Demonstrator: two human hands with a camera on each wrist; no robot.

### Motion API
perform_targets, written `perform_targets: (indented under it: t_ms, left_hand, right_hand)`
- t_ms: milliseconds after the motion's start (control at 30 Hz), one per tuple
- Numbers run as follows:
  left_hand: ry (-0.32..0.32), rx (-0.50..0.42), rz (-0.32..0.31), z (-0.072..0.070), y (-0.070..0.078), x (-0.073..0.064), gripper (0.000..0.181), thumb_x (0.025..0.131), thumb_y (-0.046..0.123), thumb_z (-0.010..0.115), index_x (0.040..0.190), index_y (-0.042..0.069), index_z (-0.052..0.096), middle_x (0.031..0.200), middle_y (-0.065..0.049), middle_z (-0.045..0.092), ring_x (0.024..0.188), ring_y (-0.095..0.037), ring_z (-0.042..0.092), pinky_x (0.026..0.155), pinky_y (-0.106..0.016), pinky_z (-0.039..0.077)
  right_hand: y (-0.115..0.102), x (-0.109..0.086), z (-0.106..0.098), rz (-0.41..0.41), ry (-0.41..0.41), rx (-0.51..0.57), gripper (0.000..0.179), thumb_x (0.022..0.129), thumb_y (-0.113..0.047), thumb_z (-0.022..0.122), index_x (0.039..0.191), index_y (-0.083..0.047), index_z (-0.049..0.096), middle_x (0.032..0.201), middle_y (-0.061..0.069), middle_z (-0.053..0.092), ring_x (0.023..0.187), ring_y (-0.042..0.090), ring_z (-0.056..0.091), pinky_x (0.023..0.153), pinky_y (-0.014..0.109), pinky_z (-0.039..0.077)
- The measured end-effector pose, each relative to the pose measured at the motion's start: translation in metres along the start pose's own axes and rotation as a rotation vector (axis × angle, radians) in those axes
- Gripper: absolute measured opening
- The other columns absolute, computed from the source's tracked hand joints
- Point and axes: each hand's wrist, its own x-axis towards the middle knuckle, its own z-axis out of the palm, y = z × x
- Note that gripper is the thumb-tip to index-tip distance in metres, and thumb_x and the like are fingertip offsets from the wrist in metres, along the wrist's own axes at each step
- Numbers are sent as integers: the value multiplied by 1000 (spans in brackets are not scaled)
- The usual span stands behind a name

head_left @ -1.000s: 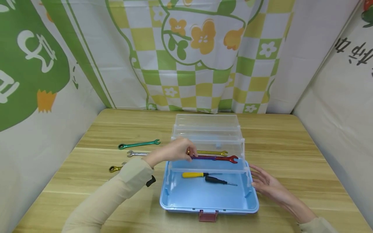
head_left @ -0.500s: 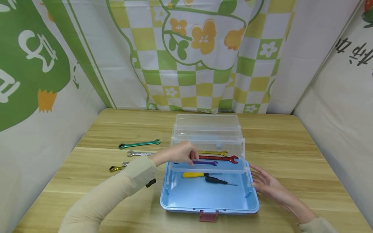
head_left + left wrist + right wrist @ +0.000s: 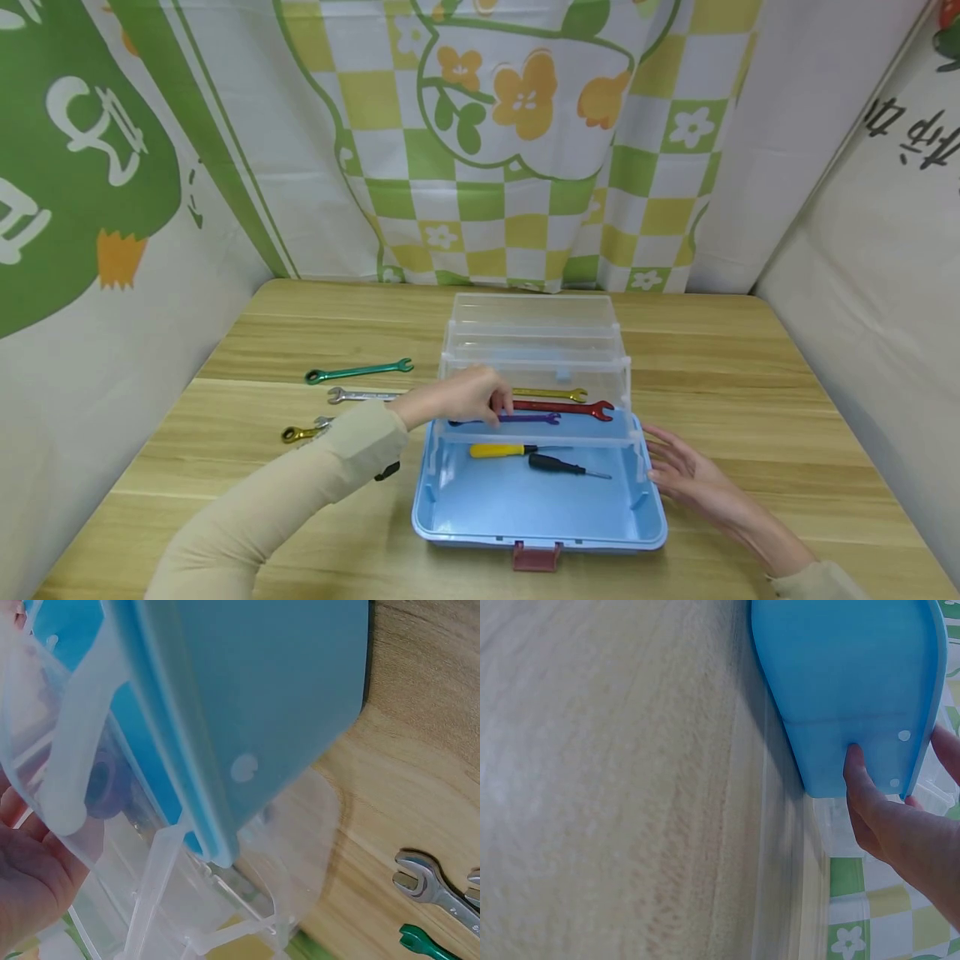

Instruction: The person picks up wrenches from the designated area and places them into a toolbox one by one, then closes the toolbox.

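A purple wrench (image 3: pixel 528 418) lies in the clear upper tray of a blue toolbox (image 3: pixel 540 508). My left hand (image 3: pixel 472 395) reaches over the tray and pinches this wrench near its middle. In the left wrist view, the wrench's ring end (image 3: pixel 109 784) shows through the clear plastic, beside the left hand (image 3: pixel 34 870). Just behind lie a red wrench (image 3: pixel 570 407) and a gold wrench (image 3: pixel 551 392), partly covered by the hand. My right hand (image 3: pixel 693 473) rests against the box's right side, its fingers extended along the blue wall (image 3: pixel 840 697).
A yellow screwdriver (image 3: pixel 497 450) and a black screwdriver (image 3: pixel 557 463) lie in the box's bottom. Left of the box are a green wrench (image 3: pixel 360 371), a silver wrench (image 3: pixel 360 395) and a gold ratchet wrench (image 3: pixel 297 434). The clear lid (image 3: pixel 532 310) stands open behind.
My left hand has lowered the purple wrench from over the red wrench to the front of the tray. In the last half second it has barely moved. The right hand stays put.
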Motion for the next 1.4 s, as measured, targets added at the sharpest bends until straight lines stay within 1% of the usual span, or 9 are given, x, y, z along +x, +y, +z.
perform_targets:
  t_ms: [267,600,800,967,1167,1400]
  left_hand:
    - [22,68,-11,0,2,0,13,72,4,71,84,7,68,67,3,58,60,-7,51,55,-18,44]
    - [11,130,-41,1,2,1,16,73,5,70,89,7,69,73,1,63,64,-5,53,58,-15,45]
    - [0,132,-59,0,5,1,18,74,5,69,91,7,69,76,0,64,65,-5,54,58,-14,45]
    - [-3,131,-66,0,5,0,18,74,6,69,93,7,69,74,2,63,63,-5,54,58,-15,44]
    - [4,145,-43,0,5,0,17,75,6,69,92,7,69,74,1,63,63,-5,52,57,-15,44]
    - [17,169,-12,2,3,-1,18,75,5,69,93,7,69,74,0,63,62,-6,52,57,-15,43]
  right_hand:
    - [-1,0,0,-17,-4,7,69,90,-11,48,141,-4,2,140,32,6,122,31,35,94,38,38]
    - [-2,1,0,1,6,-2,69,90,-11,49,141,-5,2,140,31,7,124,38,30,94,40,38]
    - [-2,1,0,-3,-6,9,69,91,-11,48,141,-6,2,140,31,6,124,37,29,94,40,37]
    - [-1,0,0,-6,-4,9,68,91,-11,48,141,-6,2,140,31,6,123,34,32,94,39,38]
    - [-1,-1,1,-18,-7,17,69,90,-10,48,141,-4,2,140,32,6,121,27,37,94,37,38]
    - [-1,-1,1,-23,-14,23,67,91,-10,47,141,-5,2,139,33,6,121,27,37,93,36,39]
